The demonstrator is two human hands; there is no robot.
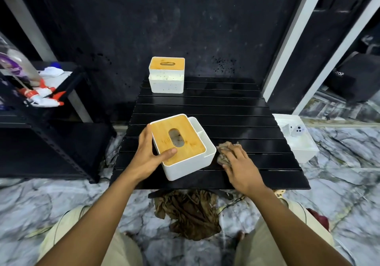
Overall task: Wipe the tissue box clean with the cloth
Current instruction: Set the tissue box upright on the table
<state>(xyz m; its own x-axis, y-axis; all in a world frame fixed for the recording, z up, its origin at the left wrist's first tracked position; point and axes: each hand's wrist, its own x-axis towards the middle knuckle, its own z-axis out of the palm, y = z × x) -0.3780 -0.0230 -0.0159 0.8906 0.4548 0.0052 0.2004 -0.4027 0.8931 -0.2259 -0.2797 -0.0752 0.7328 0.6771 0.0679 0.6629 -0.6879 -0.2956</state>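
Observation:
A white tissue box (186, 164) with a bamboo lid and an oval slot sits near the front of the black slatted table (236, 111). My left hand (149, 152) grips its left side, thumb lying on the lid. A crumpled brown cloth (223, 151) lies on the table just right of the box. My right hand (239, 166) rests on the cloth with fingers spread over it. A second white tissue box (166, 80), speckled with dark spots, stands at the table's far left edge.
A black metal shelf (61, 121) with spray bottles (44, 98) stands at the left. A white tray (298, 142) holding small white items sits on the floor at the right. A brown rag (189, 214) lies on the marble floor under the table.

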